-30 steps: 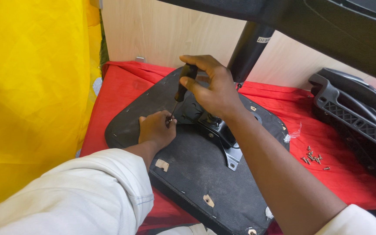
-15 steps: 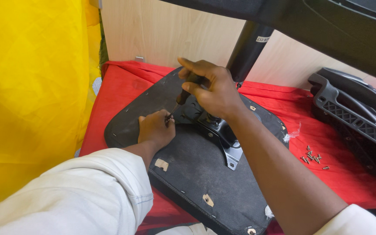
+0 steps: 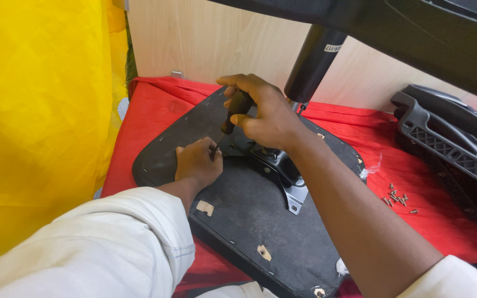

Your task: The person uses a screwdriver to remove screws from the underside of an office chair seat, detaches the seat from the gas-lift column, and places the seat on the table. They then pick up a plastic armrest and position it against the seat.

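Screwdriver [image 3: 233,113] sits clamped in right hand [image 3: 266,116], tip beside left hand [image 3: 197,164] resting loosely on seat base [image 3: 249,221].

Light is bright and even, soft daylight from about 10 o'clock. The yellow cloth [image 3: 40,121] glows, nearly washed out. The red cloth [image 3: 432,182] is saturated but free of glare. Soft shadows lie under the right hand [image 3: 266,116] and beneath the dark frame [image 3: 393,27] at 1 o'clock. Focus is sharp centrally; the white sleeve [image 3: 111,243] at 7 o'clock is slightly soft.
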